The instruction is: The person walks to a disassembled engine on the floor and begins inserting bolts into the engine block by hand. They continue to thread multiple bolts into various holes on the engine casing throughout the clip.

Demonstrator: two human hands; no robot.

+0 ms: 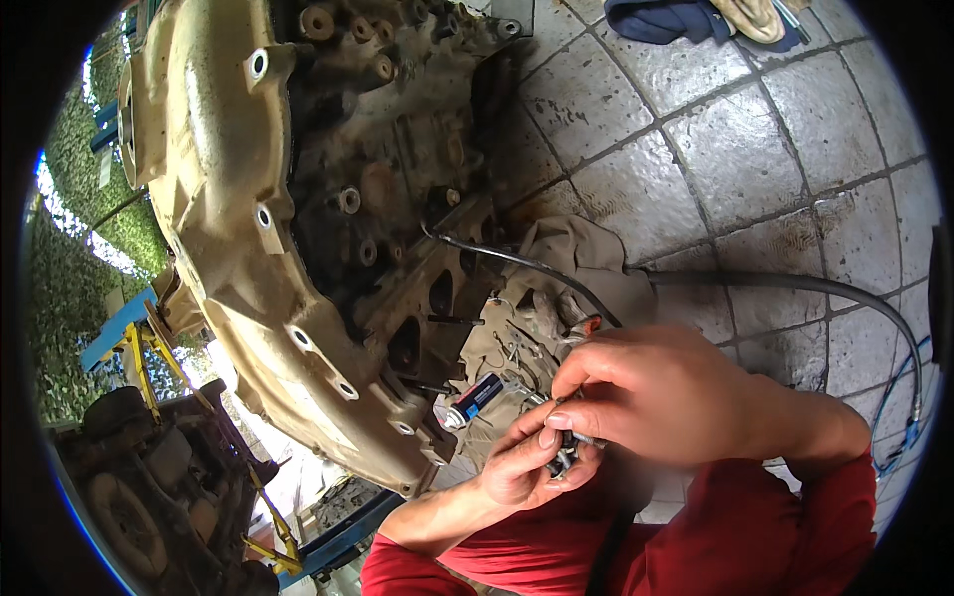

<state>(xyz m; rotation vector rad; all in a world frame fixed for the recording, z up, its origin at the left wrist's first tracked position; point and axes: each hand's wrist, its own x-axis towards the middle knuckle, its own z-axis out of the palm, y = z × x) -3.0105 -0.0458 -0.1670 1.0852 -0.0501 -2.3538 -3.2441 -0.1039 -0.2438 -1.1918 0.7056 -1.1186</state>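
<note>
Metal pieces, small, grey to dark and partly shiny, sit between the two hands at the near side of the scene, just right of centre. Fingers cover much of them, so their full shape cannot be told. The left hand curls around them from the left, thumb bent over the top, fingers with little gap left. The right hand meets it from the right, thumb and forefinger drawn together in a tight pinch on the same cluster; whether the two grips share one piece or hold separate ones cannot be told.

Beyond the hands, to the left, stands a large cast housing, pale tan and smoothly curved, its edge set with round bolt holes. It joins a darker engine block, rough, grimy and studded with round bosses. Just past the hands lies a rumpled beige cloth, stained, with loose metal parts scattered over it. A blue and black tube with a white end lies at its left edge, near the left hand. A smooth black hose bends across the right side over worn grey floor tiles with dark joints. Far right, a soft navy cloth lies bunched on the tiles. Red fabric trousers fill the near edge.
</note>
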